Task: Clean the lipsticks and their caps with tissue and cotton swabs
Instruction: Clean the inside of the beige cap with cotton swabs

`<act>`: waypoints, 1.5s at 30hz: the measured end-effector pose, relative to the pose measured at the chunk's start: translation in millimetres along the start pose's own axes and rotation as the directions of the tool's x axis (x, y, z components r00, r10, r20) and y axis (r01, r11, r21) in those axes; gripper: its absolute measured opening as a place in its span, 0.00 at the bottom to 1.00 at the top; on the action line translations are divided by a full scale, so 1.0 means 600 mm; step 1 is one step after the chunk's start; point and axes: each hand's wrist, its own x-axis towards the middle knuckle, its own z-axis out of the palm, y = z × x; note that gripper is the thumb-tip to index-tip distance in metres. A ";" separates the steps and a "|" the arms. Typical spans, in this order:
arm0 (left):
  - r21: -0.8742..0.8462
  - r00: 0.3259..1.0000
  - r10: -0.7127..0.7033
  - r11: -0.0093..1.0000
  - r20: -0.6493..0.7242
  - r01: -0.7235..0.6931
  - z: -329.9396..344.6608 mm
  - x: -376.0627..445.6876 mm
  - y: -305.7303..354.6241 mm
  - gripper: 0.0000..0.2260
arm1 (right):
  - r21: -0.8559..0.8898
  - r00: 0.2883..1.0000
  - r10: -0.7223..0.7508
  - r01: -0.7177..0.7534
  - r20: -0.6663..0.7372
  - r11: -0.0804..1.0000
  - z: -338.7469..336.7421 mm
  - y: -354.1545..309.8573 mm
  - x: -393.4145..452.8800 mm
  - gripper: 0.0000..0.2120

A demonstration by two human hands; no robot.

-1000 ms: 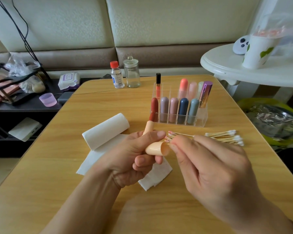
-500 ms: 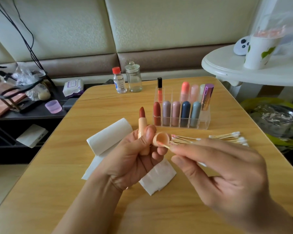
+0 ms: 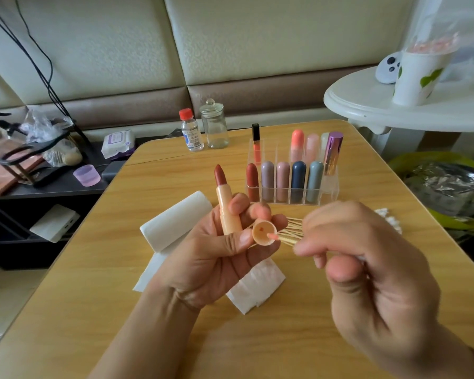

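The left hand's fingers [image 3: 237, 206] are curled round two things at once: an open lipstick [image 3: 226, 203], peach barrel with its brownish-red bullet standing upright above the fist, and its peach cap [image 3: 263, 232], pinched between thumb and fingertips with the open mouth turned toward the person. Inside the cap shows a small reddish smear. The left hand [image 3: 219, 250] is raised above the table, palm facing inward, forearm running down to the near edge. The right hand [image 3: 367, 269] comes in from the near right, blurred, fingers bunched in a pinch on a cotton swab [image 3: 274, 236] whose pink-stained tip sits at the cap's rim, just inside the opening. Behind that tip lies a loose heap of cotton swabs [image 3: 293, 233] on the wooden table [image 3: 93, 310], partly hidden by the right hand. Under and left of the left hand lies white tissue [image 3: 175, 217], one piece rolled, another flat. Farther off stands a clear organizer [image 3: 329, 187] holding a row of capped lipsticks [image 3: 282, 180], with taller tubes behind them. At the far edge of the table are a small red-capped bottle [image 3: 191, 131] and a lidded glass jar [image 3: 214, 125], just beside each other.
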 end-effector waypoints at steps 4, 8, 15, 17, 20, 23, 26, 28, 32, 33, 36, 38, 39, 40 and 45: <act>-0.038 1.000 -0.001 0.999 0.013 0.001 0.000 0.002 -0.002 0.13 | -0.122 0.997 -0.012 0.022 0.082 0.992 0.008 0.002 -0.001 0.18; -0.061 1.000 0.005 0.998 0.016 -0.004 0.000 0.004 -0.003 0.12 | -0.214 1.000 -0.010 0.013 0.015 0.977 0.006 0.005 -0.004 0.08; -0.071 1.000 -0.003 0.997 -0.013 0.002 -0.002 0.005 -0.005 0.12 | -0.403 0.994 -0.094 0.063 -0.057 0.913 0.005 0.011 -0.007 0.06; -0.050 1.000 -0.002 0.999 -0.028 0.001 -0.002 0.005 -0.007 0.12 | -0.469 0.993 -0.101 0.062 -0.058 0.881 0.004 0.011 -0.008 0.06; -0.049 0.999 0.001 0.999 -0.034 -0.003 -0.002 0.005 -0.008 0.12 | -0.505 0.993 -0.100 0.056 -0.060 0.861 0.004 0.010 -0.009 0.06; -0.077 1.000 -0.006 0.997 -0.030 0.004 -0.002 0.005 -0.008 0.12 | -0.447 0.996 -0.050 0.009 -0.080 0.894 0.007 0.008 -0.007 0.06; -0.102 1.000 -0.014 0.995 -0.022 0.012 -0.003 0.005 -0.008 0.12 | -0.438 0.997 -0.029 -0.003 -0.068 0.899 0.005 0.008 -0.004 0.06; -0.089 0.999 -0.022 0.996 -0.030 0.020 -0.003 0.006 -0.008 0.13 | -0.474 0.997 -0.054 0.020 -0.058 0.880 0.003 0.009 -0.003 0.06; -0.107 0.999 -0.030 0.994 -0.014 0.028 -0.001 0.006 -0.009 0.12 | -0.495 0.994 -0.092 0.051 -0.059 0.867 0.003 0.007 -0.005 0.06; -0.102 0.999 -0.029 0.994 -0.021 0.027 -0.001 0.006 -0.009 0.12 | -0.473 0.994 -0.085 0.042 -0.070 0.880 0.004 0.006 -0.006 0.05; -0.124 0.999 -0.026 0.992 -0.027 0.022 -0.004 0.004 -0.009 0.12 | -0.379 0.995 -0.034 -0.005 -0.095 0.925 0.009 0.006 -0.006 0.05; -0.130 0.999 -0.036 0.991 -0.025 0.033 -0.004 0.004 -0.008 0.12 | -0.364 0.996 -0.016 -0.018 -0.091 0.931 0.007 0.006 -0.004 0.04; -0.113 0.999 -0.042 0.993 -0.028 0.038 -0.004 0.004 -0.008 0.12 | -0.376 0.996 -0.018 -0.015 -0.084 0.927 0.005 0.006 -0.003 0.04; -0.086 0.998 -0.044 0.995 -0.036 0.041 -0.003 0.004 -0.008 0.12 | -0.396 0.997 -0.027 -0.006 -0.077 0.918 0.004 0.006 -0.002 0.04; -0.064 0.998 -0.054 0.997 -0.022 0.053 -0.001 0.004 -0.009 0.11 | -0.441 0.995 -0.062 0.019 -0.083 0.897 0.006 0.007 -0.005 0.04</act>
